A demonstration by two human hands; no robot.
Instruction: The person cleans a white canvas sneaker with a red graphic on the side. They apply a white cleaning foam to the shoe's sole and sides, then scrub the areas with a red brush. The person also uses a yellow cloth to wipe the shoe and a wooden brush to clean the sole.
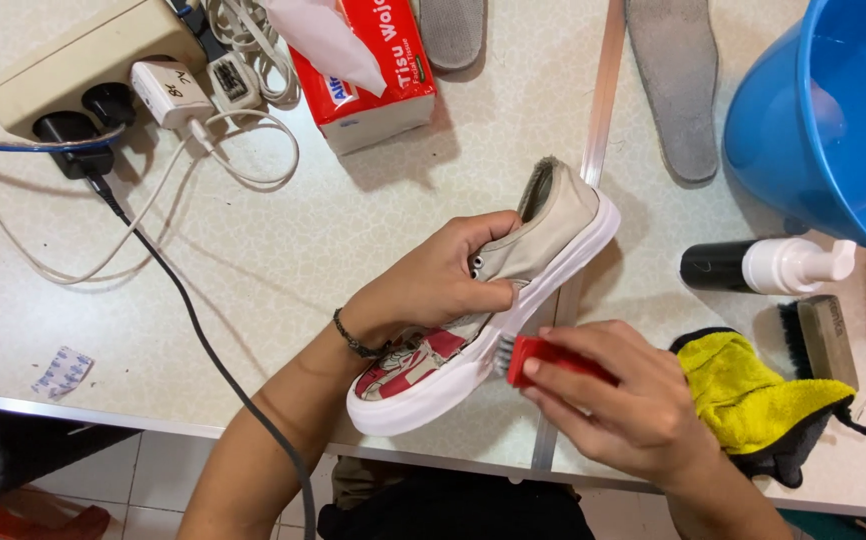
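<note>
Hands work together over the counter point(253, 250): left hand point(433, 285) clamped around a shoe point(538, 255), right hand point(618, 395) gripping a red brush point(538, 358) against its white sole.

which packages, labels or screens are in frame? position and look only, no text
Tissue box: top centre of the table, rectangular, red with white lettering and a blue patch, a pale tissue sticking out.
Pump bottle: lying on its side at right, below the blue basin, black body, white pump head.
White charger: plugged into the beige power strip top left, handwritten marking on its face.
Small printed wrapper: table's left edge, whitish with blue print.
No screens.
</note>
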